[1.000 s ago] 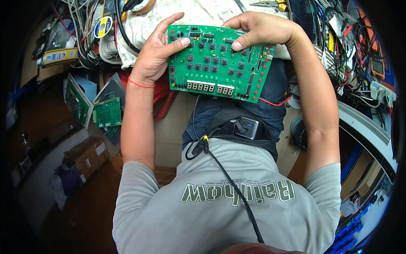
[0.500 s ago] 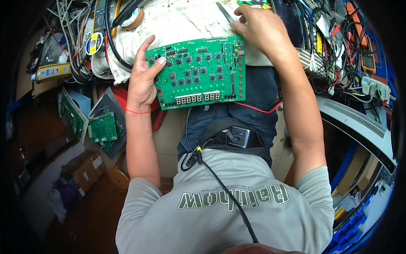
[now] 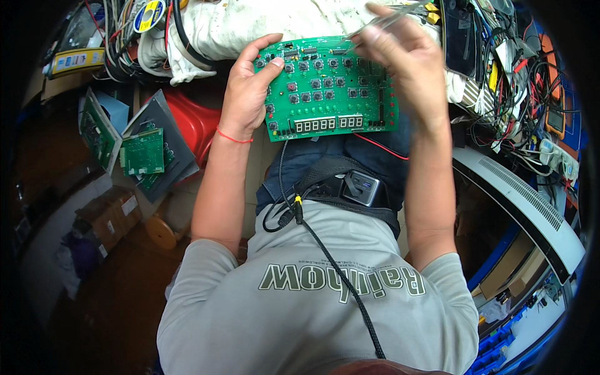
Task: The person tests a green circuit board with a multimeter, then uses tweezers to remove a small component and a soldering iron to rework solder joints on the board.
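A green circuit board [image 3: 325, 109] with rows of small black push buttons and a white digit display along its lower edge is held up in front of the bench edge. My left hand [image 3: 253, 87] grips its left side, thumb on the front face and fingers behind. My right hand [image 3: 409, 65] is closed on metal tweezers [image 3: 386, 20], blurred by motion. Their tips point down-left toward the board's top edge; whether they touch it I cannot tell. That hand hides the board's upper right corner.
A pale cloth [image 3: 250, 19] covers the bench. Tangled cables [image 3: 506, 81] and a dark flat panel [image 3: 461, 34] crowd its right side. A solder spool [image 3: 149, 17] sits at left. More circuit boards [image 3: 142, 152] lean by a red stool [image 3: 187, 125]. A red wire [image 3: 381, 147] shows below the board.
My right hand has lifted the tweezers off the cloth and brought them to the board's top edge. The board, still in my left hand, appears farther right and higher in view.
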Demonstrator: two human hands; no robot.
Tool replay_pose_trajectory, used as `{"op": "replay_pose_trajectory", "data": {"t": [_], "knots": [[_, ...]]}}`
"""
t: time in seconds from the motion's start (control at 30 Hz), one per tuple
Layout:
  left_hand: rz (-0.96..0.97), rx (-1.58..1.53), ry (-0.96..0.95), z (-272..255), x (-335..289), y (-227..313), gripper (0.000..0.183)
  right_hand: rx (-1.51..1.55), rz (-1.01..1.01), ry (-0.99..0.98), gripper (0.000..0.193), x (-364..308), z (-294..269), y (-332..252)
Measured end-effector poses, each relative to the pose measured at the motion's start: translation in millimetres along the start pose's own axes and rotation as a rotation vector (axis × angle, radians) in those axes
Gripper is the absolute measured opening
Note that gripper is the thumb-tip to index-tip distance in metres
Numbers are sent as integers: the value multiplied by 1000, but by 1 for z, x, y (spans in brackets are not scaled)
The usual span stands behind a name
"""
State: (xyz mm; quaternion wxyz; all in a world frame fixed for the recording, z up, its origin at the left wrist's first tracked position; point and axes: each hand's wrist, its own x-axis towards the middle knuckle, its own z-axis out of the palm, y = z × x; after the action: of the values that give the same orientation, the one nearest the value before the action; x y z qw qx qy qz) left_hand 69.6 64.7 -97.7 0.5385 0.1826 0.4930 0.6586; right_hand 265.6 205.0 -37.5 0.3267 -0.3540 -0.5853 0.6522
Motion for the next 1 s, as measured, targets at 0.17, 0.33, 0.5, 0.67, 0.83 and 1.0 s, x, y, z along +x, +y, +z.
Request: {"op": "replay_pose_trajectory", "data": {"t": [0.17,0.33,0.5,0.67,0.83,1.0], "knots": [[-7,-1,36,3,-1,-5,40,-23,27,47,26,-28,30,30],[10,26,37,5,-2,-3,43,-261,-215,58,21,-29,42,39],[3,64,40,7,-5,0,47,-377,-325,9,20,-32,40,40],[-13,65,31,9,-7,3,50,-285,-267,64,20,-33,42,41],[-11,75,47,11,-5,2,50,-321,-294,64,22,-31,37,43],[-7,77,60,12,-5,0,50,-311,-384,39,22,-30,34,49]]}}
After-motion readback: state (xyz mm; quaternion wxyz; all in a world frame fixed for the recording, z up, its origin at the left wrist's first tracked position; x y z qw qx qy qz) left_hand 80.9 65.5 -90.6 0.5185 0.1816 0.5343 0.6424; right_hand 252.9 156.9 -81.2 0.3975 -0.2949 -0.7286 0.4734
